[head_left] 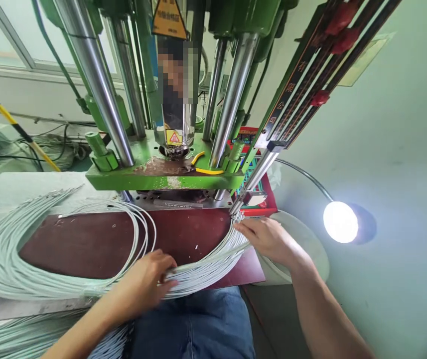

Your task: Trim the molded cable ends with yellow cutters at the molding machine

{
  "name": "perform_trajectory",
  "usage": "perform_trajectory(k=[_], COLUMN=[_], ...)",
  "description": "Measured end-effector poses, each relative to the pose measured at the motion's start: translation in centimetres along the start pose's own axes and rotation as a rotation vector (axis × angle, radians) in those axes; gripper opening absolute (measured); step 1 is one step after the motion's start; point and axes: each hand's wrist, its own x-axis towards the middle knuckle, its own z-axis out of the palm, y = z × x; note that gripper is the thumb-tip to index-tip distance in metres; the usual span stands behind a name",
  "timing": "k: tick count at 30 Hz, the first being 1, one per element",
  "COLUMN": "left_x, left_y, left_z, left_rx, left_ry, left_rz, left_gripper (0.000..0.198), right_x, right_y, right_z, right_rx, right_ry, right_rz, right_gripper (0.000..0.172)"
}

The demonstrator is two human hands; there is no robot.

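A thick bundle of white cables (202,276) curves across the dark red board (187,229) at the machine's front. My left hand (148,279) is at the middle of the bundle, its fingers curled around some of the cables and the thumb below. At the right end, my right hand (267,237) pinches cables close to their ends, under the slanted metal bar (260,172). Its fingertips partly hide the cable ends. More of the bundle loops round to the left, and a few thinner loops lie over the board.
Above the board stands a green press (164,182) with steel columns; yellow-handled pliers (208,171) lie on its plate. A lit lamp (340,222) is at the right by the wall. Another cable bundle (30,336) lies at the lower left. A red control panel (269,197) sits behind my right hand.
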Motion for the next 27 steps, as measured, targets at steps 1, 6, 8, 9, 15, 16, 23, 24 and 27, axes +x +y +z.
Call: perform_trajectory(k=[1, 6, 8, 9, 15, 16, 23, 24, 27], left_x=[-0.1, 1.0, 1.7, 2.0, 1.8, 1.9, 4.1, 4.5, 5.2], left_y=[1.1, 6.5, 7.2, 7.2, 5.2, 5.1, 8.6, 9.0, 9.4], left_z=[0.9, 6.6, 8.4, 9.1, 10.1, 10.1, 10.1, 10.0, 9.8], left_rx=[-0.040, -0.640, -0.828, -0.900, -1.111, -1.133, -1.433, -1.501, -1.631], left_ry=[-0.060, -0.447, -0.489, -0.481, -0.453, -0.451, -0.434, -0.402, -0.249], left_rz=[0.024, 0.103, 0.074, 0.058, 0.012, 0.008, -0.053, -0.070, -0.085], left_gripper=[0.016, 0.023, 0.037, 0.042, 0.050, 0.049, 0.041, 0.040, 0.038], right_x=[-0.3, -2.7, -3.0, -3.0, -1.9, -1.7, -1.5, -1.4, -1.2], right_y=[-0.4, -4.7, -5.0, -4.5, 1.0, 1.2, -0.7, -0.6, 0.1], right_z=[0.8, 4.0, 3.7, 3.2, 1.6, 2.1, 4.6, 4.4, 4.0], right_rx=[-0.046, 0.000, 0.106, 0.183, 0.995, 1.155, 1.454, 1.438, 1.347], right_ry=[0.038, 0.087, 0.218, 0.313, 0.414, 0.310, -0.225, -0.197, 0.001], right_rz=[-0.033, -0.529, -0.614, -0.580, 0.020, 0.033, -0.159, -0.157, -0.097], right_gripper=[0.050, 0.037, 0.030, 0.026, 0.050, 0.057, 0.059, 0.057, 0.050])
